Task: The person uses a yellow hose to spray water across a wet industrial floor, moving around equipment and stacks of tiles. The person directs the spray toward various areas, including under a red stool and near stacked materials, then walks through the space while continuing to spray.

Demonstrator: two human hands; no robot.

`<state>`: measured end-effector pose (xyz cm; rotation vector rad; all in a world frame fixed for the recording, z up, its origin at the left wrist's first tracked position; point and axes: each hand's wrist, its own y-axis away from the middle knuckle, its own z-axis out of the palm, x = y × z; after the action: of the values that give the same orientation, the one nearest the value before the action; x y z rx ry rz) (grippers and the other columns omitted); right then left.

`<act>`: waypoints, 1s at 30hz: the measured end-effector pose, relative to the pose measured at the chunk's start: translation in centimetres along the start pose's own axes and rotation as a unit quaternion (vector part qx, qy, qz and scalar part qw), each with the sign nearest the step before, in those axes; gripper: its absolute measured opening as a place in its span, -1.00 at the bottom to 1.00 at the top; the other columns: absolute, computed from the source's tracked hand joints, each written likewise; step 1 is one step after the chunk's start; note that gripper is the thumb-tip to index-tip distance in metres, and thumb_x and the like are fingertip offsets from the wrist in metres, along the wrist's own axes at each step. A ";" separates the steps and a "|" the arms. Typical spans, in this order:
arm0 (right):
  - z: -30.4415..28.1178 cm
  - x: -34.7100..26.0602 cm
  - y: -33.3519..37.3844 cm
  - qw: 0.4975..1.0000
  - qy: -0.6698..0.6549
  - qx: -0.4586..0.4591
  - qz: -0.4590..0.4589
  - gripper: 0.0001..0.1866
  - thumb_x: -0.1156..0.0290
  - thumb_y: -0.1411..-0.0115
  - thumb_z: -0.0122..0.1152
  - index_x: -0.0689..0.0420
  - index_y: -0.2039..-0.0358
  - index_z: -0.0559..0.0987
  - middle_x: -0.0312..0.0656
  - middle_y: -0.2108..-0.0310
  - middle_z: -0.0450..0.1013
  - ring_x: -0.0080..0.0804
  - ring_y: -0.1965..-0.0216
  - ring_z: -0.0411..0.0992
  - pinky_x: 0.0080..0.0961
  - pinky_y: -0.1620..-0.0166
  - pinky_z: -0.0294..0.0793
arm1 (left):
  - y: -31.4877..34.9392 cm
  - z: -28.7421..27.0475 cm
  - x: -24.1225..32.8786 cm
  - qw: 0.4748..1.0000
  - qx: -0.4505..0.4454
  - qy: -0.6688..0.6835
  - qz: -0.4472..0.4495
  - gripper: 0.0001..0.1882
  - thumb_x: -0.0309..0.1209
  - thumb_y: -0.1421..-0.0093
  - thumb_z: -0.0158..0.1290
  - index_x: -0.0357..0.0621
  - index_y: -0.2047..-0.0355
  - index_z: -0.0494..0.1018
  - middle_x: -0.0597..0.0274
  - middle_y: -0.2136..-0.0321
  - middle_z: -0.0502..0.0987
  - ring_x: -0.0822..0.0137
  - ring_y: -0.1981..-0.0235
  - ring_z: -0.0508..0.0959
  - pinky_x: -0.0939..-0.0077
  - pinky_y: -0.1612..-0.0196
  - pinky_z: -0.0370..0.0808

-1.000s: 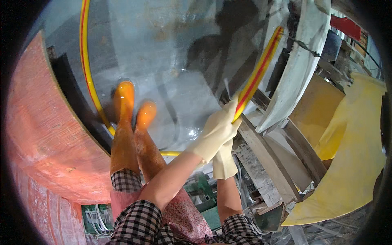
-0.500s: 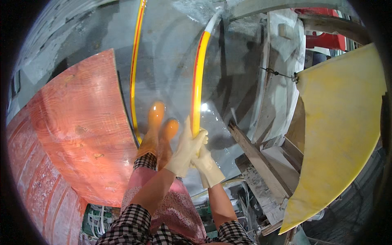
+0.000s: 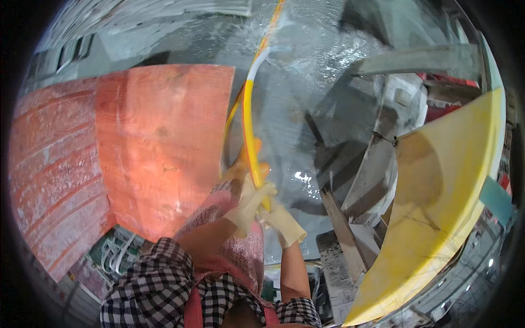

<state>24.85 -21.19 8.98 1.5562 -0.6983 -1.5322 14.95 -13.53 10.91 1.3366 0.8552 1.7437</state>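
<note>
A yellow hose [image 3: 249, 120] with a red stripe runs up from my gloved hands to a pale end piece [image 3: 257, 64]. My left hand [image 3: 252, 201], in a cream rubber glove, is wrapped round its lower part. Just below and to the right, my right hand [image 3: 276, 217] in a matching glove closes on the hose too, its fingers partly hidden by the left. Beyond the pale end the floor [image 3: 306, 82] is wet and water splashes there. An orange boot [image 3: 252, 148] shows behind the hose.
Orange-red boards [image 3: 169, 126] stand at the left. Another stretch of hose [image 3: 273, 22] lies on the floor ahead. On the right are a yellow sheet [image 3: 437, 180], a wooden plank [image 3: 343, 232] and a pale board [image 3: 377, 164]. Green material with white straps [image 3: 115, 251] sits lower left.
The view has turned. The hose's pale end now points further left across the floor hose, and the boards show further right. Both hands keep their grip.
</note>
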 end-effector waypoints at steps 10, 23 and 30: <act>-4.1 -9.8 1.8 0.981 0.029 -0.191 0.023 -0.70 0.21 -0.24 0.09 0.12 0.11 0.46 -0.27 0.55 0.46 -0.52 0.63 0.44 -0.55 0.61 0.41 | 2.4 0.7 5.9 0.992 0.094 0.068 0.044 -0.55 -0.53 -0.18 0.13 -0.27 -0.05 0.25 0.14 0.38 0.46 0.31 0.38 0.55 0.45 0.35 0.57; -4.7 -15.7 -1.7 0.991 -0.124 -0.045 -0.009 -0.54 0.03 -0.32 0.07 0.16 0.00 0.42 -0.26 0.59 0.44 -0.53 0.70 0.38 -0.63 0.63 0.36 | -6.8 2.5 13.5 0.997 0.012 -0.067 -0.036 -0.70 -0.25 -0.25 0.07 -0.13 0.15 0.30 0.11 0.48 0.48 0.28 0.56 0.53 0.36 0.52 0.53; -8.7 -21.9 -3.3 0.927 -0.362 0.099 0.019 -0.61 0.24 -0.34 0.06 0.20 -0.05 0.33 -0.29 0.55 0.42 -0.57 0.69 0.35 -0.65 0.64 0.32 | -13.4 9.1 19.5 0.965 -0.175 -0.180 -0.072 -0.57 -0.20 -0.23 0.07 -0.26 0.05 0.32 0.02 0.37 0.52 0.25 0.37 0.57 0.38 0.36 0.52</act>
<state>30.54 0.46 16.91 1.0661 -1.3145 -2.0711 23.03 10.48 10.45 1.2618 0.4050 1.4011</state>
